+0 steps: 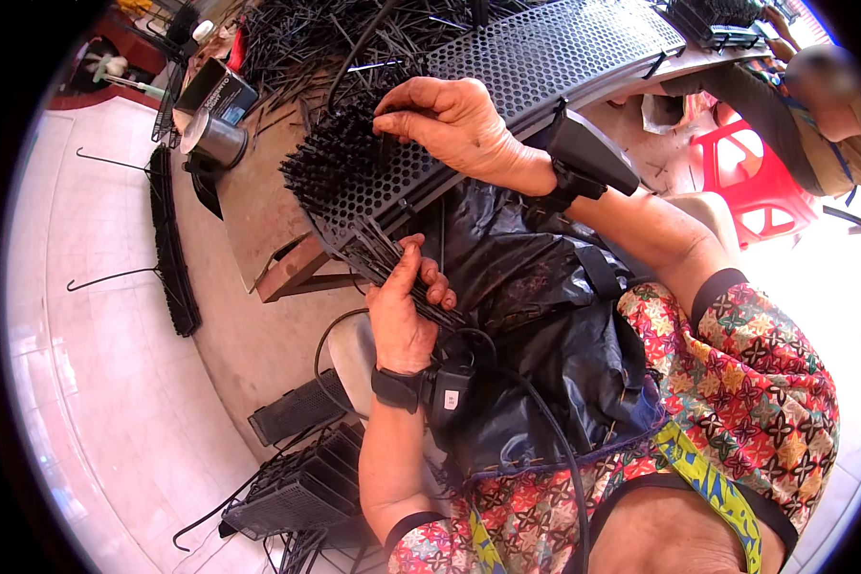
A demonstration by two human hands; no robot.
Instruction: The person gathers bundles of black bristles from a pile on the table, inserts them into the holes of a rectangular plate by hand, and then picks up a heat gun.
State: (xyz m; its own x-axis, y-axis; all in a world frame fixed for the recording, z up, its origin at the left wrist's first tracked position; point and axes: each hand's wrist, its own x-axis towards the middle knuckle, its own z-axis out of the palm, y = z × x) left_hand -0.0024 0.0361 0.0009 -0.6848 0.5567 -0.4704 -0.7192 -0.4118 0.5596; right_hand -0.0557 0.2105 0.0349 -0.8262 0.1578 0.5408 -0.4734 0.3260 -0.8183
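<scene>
A long, dark perforated panel [574, 53] slants across the work surface, full of rows of round holes. Its near-left end is filled with a dense cluster of upright black strips [327, 158]. Over the edge of that cluster, my right hand [454, 124] has thumb and forefinger pinched together; whatever is between them is too small and dark to make out. Lower down, beside the panel's near end, my left hand [407, 311] is closed around a bundle of thin black strips [378, 251], whose ends point up toward the panel.
A big pile of loose black strips [297, 48] covers the table's back. A metal can [218, 139] and a dark box [218, 91] stand at left. A long black brush [170, 244] with wire hooks lies on the floor. A person [823, 124] sits beyond a red stool [746, 187].
</scene>
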